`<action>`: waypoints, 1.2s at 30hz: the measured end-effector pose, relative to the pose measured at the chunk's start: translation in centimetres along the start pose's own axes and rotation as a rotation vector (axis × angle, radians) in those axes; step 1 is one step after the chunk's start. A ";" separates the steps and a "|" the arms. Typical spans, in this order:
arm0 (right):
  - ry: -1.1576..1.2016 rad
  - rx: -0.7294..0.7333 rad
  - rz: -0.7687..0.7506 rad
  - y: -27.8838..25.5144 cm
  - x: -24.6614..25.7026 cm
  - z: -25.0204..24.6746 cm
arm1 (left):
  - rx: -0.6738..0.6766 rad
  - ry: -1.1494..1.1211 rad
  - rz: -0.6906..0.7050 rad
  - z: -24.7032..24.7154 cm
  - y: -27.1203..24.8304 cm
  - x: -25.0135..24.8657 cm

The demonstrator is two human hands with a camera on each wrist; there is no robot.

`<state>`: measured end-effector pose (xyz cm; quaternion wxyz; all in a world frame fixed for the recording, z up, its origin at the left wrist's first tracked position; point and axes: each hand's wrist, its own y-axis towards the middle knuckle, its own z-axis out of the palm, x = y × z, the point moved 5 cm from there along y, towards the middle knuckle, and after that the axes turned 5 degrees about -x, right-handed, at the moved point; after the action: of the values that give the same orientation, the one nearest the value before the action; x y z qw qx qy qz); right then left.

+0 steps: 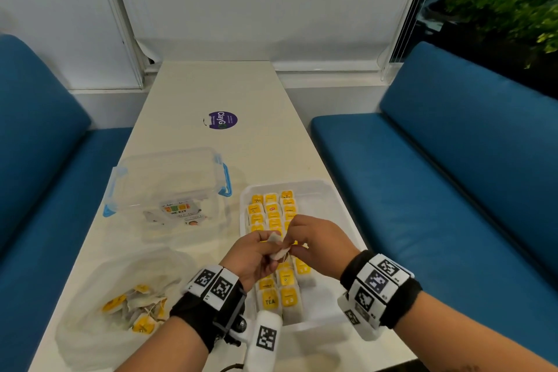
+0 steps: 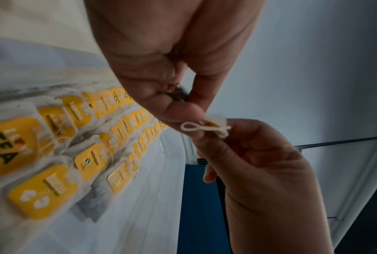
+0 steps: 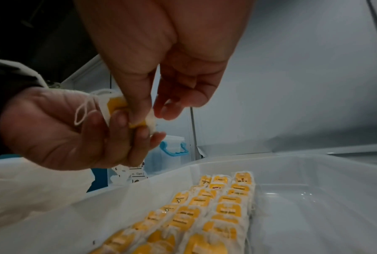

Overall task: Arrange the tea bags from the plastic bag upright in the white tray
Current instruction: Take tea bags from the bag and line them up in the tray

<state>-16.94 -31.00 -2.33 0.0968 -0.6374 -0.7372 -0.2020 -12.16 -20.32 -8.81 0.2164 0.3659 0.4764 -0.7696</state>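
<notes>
Over the middle of the white tray (image 1: pixel 341 201), both hands hold one tea bag (image 1: pixel 277 247) between them. My left hand (image 1: pixel 265 251) pinches it from the left, and my right hand (image 1: pixel 297 243) pinches it from the right. In the left wrist view the tea bag (image 2: pixel 214 124) shows a looped white string between the fingertips. In the right wrist view its yellow tag (image 3: pixel 116 103) is squeezed between both hands. Three rows of yellow-tagged tea bags (image 1: pixel 273 211) stand in the tray. The plastic bag (image 1: pixel 120 296) at the near left holds several more.
A clear lidded box with blue clips (image 1: pixel 169 187) stands left of the tray. A purple sticker (image 1: pixel 222 120) lies farther up the narrow table. Blue benches (image 1: pixel 453 175) flank both sides. The tray's right part (image 1: pixel 330 214) holds no tea bags.
</notes>
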 end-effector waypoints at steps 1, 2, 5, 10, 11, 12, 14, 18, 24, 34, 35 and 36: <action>0.010 -0.011 0.005 -0.1 -0.1 0.0 | 0.005 0.022 0.000 0.1 -0.1 0.0; 0.018 -0.015 0.009 -0.2 -0.2 -0.1 | 0.001 0.045 0.001 0.1 -0.2 0.0; 0.048 -0.003 0.080 -0.2 -0.6 -0.4 | -0.084 0.092 0.018 -0.7 -0.3 -0.4; 0.232 -0.174 0.297 -0.9 -2.2 -1.9 | -0.287 0.370 0.257 -3.5 -0.1 -2.1; 0.223 -0.131 0.337 -1.1 -2.6 -1.7 | -0.312 0.476 0.294 -3.9 -0.1 -2.1; 0.200 -0.058 0.371 -1.2 -3.0 -1.2 | -0.322 0.586 0.315 -4.1 0.0 -2.0; 0.170 0.069 0.436 -1.6 -3.8 -0.2 | -0.305 0.772 0.326 -4.2 0.1 -1.4; 0.217 0.158 0.536 -2.2 -4.9 0.8 | -0.214 0.952 0.285 -3.5 0.0 0.1; 0.260 0.398 0.664 -2.8 -5.9 2.7 | -0.157 0.898 0.219 -4.3 0.2 1.3; 0.087 0.716 0.652 -2.0 -6.4 4.3 | -0.146 0.792 0.177 -5.2 0.6 1.7; 0.065 0.737 0.648 -1.8 -6.5 4.4 | -0.145 0.788 0.178 -5.2 0.6 1.7; 0.054 0.760 0.653 -1.7 -6.5 4.6 | -0.144 0.782 0.180 -5.3 0.6 1.7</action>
<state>-16.94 -35.15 -9.35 0.3994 -0.7491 -0.5179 0.1052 -10.99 -15.86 -11.94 0.1105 0.6551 0.5417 -0.5149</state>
